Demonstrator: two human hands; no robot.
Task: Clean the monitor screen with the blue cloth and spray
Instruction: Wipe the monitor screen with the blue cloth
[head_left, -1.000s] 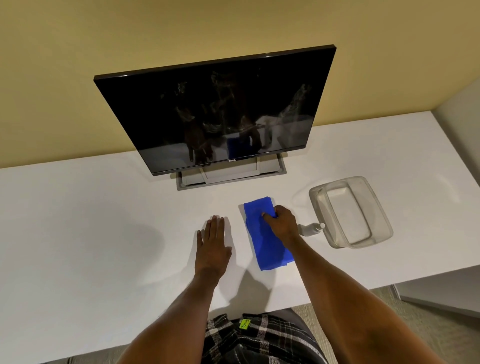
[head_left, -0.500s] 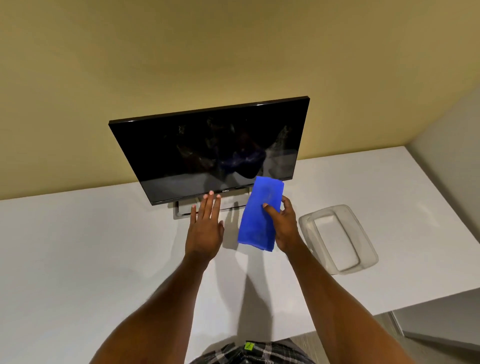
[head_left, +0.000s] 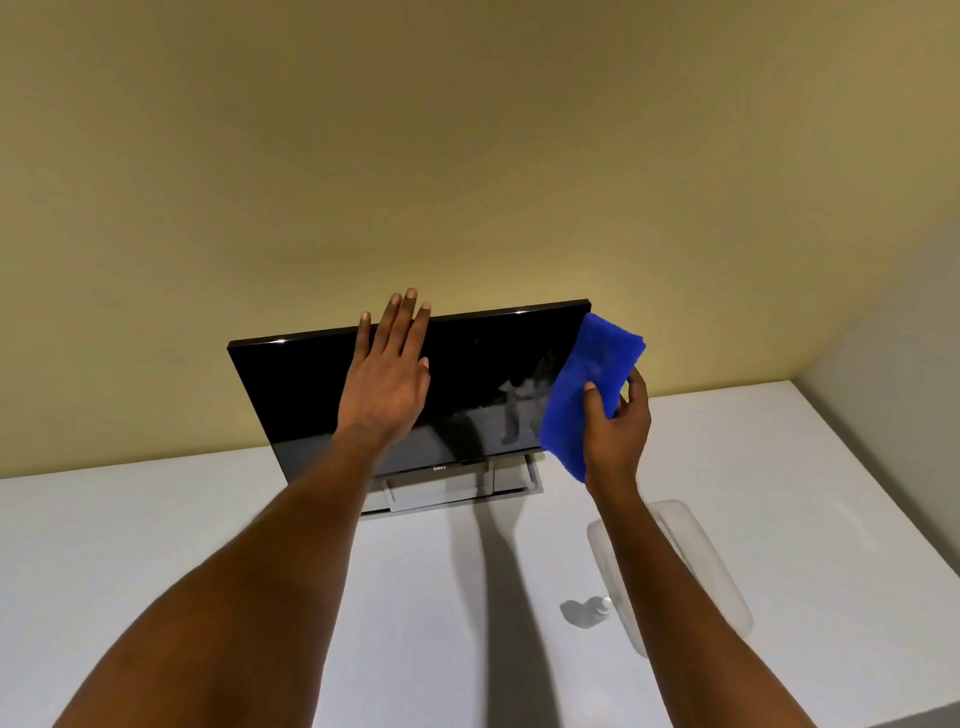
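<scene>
— Where is the folded blue cloth (head_left: 587, 384), and how does it lie?
— It's held up at the right edge of the flat black monitor (head_left: 483, 374), overlapping that side of the screen. Its long axis runs nearly upright, with the top end leaning right and the lower end hanging towards the white desk (head_left: 156, 545).
— What holds it?
— The right hand (head_left: 618, 431) pinches it, thumb on the front and fingers curled behind.
— And the left hand (head_left: 387, 384)?
— It's flat with straight fingers in front of the screen, fingertips past the top edge. I can't tell whether it touches the screen.
— How does the monitor sit?
— Its long axis runs side to side, with the screen facing the person.
— What differs from half a second ago?
— Both hands were low by the bottom bezel, and both have risen. The cloth has gone from the screen's lower middle to its right edge.
— And the spray?
— The small clear spray bottle (head_left: 602, 605) peeks out from behind the right forearm, just beside the clear plastic tray (head_left: 717, 587).
</scene>
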